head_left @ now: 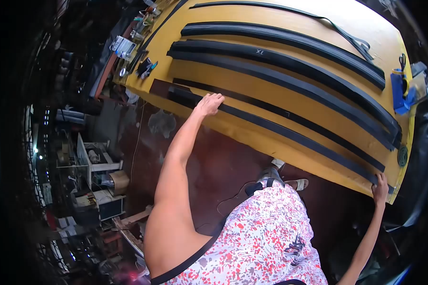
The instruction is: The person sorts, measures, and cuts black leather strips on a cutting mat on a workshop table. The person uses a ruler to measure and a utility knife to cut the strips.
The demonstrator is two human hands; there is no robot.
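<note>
A long black strip lies along the near edge of a yellow-topped table. Toward its left end, my left hand is closed over it, fingers together and pointing right. My right hand has its fingers bent around the same strip close to the table's right corner. Just beyond runs a thinner black strip, nearly parallel. Under the strip's left end is a flat dark brown piece.
Farther back lie stacked wide black strips, one marked XL, and a bundle of black strips. A loose narrow strap curls at the far side. A blue holder and coiled strap sit at right; small tools at left.
</note>
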